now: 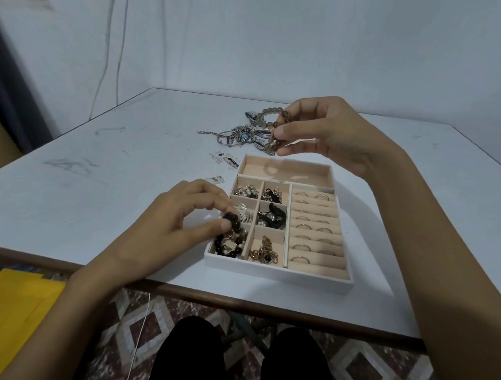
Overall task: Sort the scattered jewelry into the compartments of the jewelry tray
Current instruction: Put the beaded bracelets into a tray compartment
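Observation:
A white jewelry tray [277, 279] with beige compartments lies near the table's front edge. My left hand [180, 215] pinches a black beaded bracelet [227, 240] that hangs into the tray's near-left compartment. Above the tray's empty far compartment [301, 170], my right hand [328, 135] pinches a grey-brown beaded bracelet [270, 125] in the air. Behind the tray lies a pile of scattered silver jewelry [240, 135]. The right column of ring slots [316, 229] holds several rings. The small left compartments hold pearls, chains and dark pieces.
Small loose pieces [226, 160] and a little silver tag [215, 179] lie on the white table [102, 184] left of the tray. A wall with hanging cables stands behind. A yellow object [9, 323] sits at the lower left.

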